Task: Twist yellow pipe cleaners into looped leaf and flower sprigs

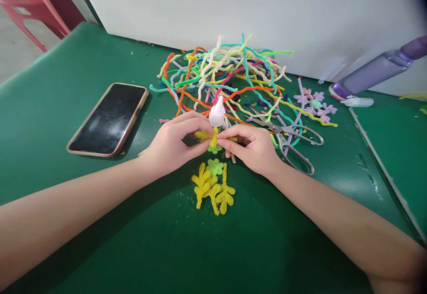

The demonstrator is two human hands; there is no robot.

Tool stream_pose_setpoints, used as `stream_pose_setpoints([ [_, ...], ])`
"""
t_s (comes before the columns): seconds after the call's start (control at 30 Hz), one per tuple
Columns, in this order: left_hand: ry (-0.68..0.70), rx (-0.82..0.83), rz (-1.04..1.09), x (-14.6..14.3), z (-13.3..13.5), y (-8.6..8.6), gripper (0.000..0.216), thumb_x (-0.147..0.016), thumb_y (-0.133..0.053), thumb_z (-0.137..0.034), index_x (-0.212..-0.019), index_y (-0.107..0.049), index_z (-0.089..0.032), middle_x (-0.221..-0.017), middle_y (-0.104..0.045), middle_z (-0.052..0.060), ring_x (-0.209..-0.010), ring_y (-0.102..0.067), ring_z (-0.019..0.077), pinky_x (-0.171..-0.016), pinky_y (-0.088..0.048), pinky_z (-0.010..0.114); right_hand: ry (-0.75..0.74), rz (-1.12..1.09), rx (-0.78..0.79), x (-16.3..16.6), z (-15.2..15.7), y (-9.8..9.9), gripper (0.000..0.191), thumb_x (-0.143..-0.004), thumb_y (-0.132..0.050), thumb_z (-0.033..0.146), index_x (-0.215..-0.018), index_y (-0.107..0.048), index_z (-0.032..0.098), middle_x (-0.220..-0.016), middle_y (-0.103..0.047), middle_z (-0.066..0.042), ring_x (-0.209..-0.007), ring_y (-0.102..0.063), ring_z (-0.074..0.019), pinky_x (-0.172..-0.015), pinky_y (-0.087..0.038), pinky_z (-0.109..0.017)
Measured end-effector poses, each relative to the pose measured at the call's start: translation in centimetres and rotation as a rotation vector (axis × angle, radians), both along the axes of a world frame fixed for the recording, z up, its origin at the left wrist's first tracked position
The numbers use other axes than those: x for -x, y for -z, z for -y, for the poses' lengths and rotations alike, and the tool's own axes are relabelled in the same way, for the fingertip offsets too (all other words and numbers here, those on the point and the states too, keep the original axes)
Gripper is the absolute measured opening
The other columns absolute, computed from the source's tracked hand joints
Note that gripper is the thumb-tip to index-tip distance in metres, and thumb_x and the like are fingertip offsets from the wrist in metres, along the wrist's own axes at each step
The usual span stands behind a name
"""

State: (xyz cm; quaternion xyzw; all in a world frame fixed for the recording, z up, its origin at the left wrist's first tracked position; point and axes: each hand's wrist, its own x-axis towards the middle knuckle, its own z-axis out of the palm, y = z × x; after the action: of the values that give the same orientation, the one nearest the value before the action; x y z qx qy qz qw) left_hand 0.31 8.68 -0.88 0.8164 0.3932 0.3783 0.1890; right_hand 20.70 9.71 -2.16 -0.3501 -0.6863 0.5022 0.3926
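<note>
Between my two hands is a yellow pipe cleaner piece [214, 137], bent into small loops. My left hand [180, 140] pinches it from the left with thumb and fingers. From the right, the fingertips of my right hand [251, 147] close on the same piece. Just below lie several yellow pipe cleaner leaves [207, 185] and a light green pipe cleaner flower [214, 167]. More light green shows right beneath my fingers, partly hidden. A white pointed-tip bottle [217, 112] stands directly behind my fingertips.
A heap of coloured pipe cleaners [230, 71] fills the back of the green table [160, 249]. Scissors [283, 134] lie to the right, near pastel flowers [315, 102] and a purple bottle [373, 74]. A phone [108, 118] lies left; a red chair [36, 5] stands beyond.
</note>
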Motion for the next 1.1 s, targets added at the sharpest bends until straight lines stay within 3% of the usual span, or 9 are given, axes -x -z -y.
stream_pose_setpoints([
  [0.47,0.047,0.041,-0.012,-0.1,0.0,0.0,0.005,-0.083,-0.059,-0.014,-0.087,-0.061,-0.018,-0.091,-0.064,0.004,-0.086,-0.062,0.0159,-0.079,-0.052,0.03,-0.009,0.099,-0.072,0.0,0.1,-0.3,0.011,-0.082,-0.067,0.026,-0.089,-0.068,0.018,-0.067,-0.065,0.003,-0.048,-0.06,-0.0065,-0.046,-0.051,-0.017],
  [0.7,-0.002,0.275,0.279,-0.3,0.4,0.6,0.033,-0.083,-0.062,-0.017,-0.114,-0.052,-0.018,-0.095,-0.065,0.005,-0.076,-0.066,0.0132,-0.07,-0.058,0.025,0.041,0.067,-0.072,0.1,0.2,0.0,0.009,-0.084,-0.064,0.024,-0.091,-0.064,0.019,-0.071,-0.063,0.003,-0.051,-0.061,-0.0078,-0.045,-0.052,-0.018],
  [0.9,-0.035,0.526,0.29,-0.4,-0.1,-0.3,0.009,-0.082,-0.066,-0.022,-0.086,-0.061,-0.016,-0.07,-0.065,-0.002,-0.055,-0.063,0.0074,-0.054,-0.053,0.016,0.067,0.118,-0.171,0.0,0.2,-0.2,0.006,-0.085,-0.062,0.022,-0.089,-0.063,0.018,-0.071,-0.063,0.003,-0.051,-0.059,-0.0074,-0.049,-0.051,-0.02],
  [1.1,-0.076,0.587,0.297,-0.5,0.2,-0.7,0.009,-0.08,-0.067,-0.026,-0.081,-0.065,-0.017,-0.07,-0.067,-0.002,-0.052,-0.061,0.0064,-0.05,-0.049,0.014,0.087,0.169,-0.325,0.0,0.3,-0.5,0.003,-0.083,-0.061,0.018,-0.086,-0.064,0.018,-0.078,-0.067,0.0,-0.059,-0.058,-0.0084,-0.059,-0.051,-0.023],
])
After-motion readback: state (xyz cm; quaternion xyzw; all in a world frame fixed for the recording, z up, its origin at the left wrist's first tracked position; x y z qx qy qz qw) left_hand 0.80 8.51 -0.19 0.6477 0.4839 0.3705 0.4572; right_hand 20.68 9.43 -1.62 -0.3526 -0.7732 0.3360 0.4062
